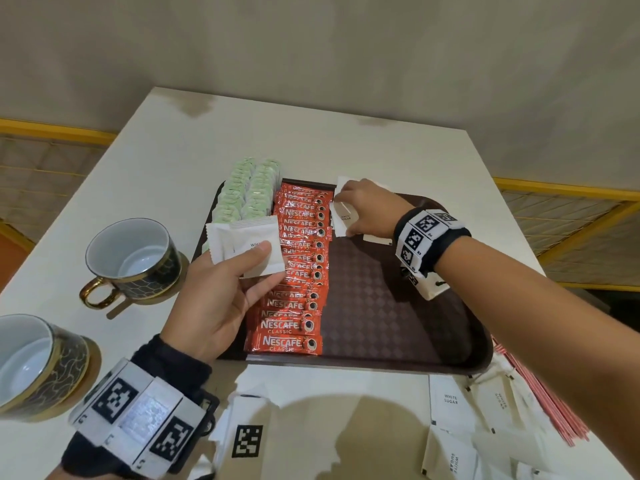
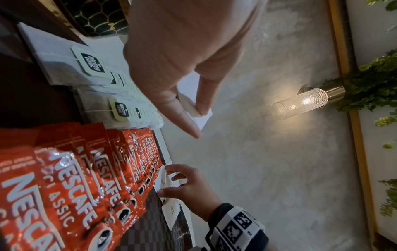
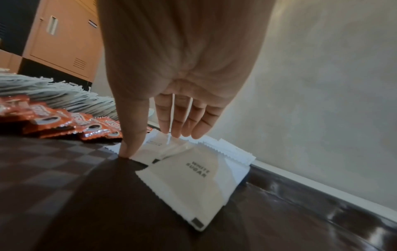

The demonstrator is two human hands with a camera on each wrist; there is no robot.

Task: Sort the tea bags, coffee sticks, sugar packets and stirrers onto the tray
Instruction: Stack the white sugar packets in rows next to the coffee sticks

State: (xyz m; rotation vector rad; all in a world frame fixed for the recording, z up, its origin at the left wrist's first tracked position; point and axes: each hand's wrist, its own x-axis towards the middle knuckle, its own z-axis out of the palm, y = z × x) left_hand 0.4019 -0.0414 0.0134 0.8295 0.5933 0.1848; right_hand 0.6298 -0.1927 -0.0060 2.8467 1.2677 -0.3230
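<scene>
Your left hand (image 1: 221,296) pinches spare sugar packets (image 1: 247,245) over the coffee sticks (image 1: 298,268); right hand (image 1: 363,211), fingers straight, presses the sugar row (image 3: 193,171) at the tray (image 1: 398,306) far edge, so feed rightward and away

Left hand (image 1: 221,299) raised, palm up, thumb pinching; right hand (image 1: 363,211) reaching forward, fingers (image 3: 169,118) spread, pointing downward.
</scene>
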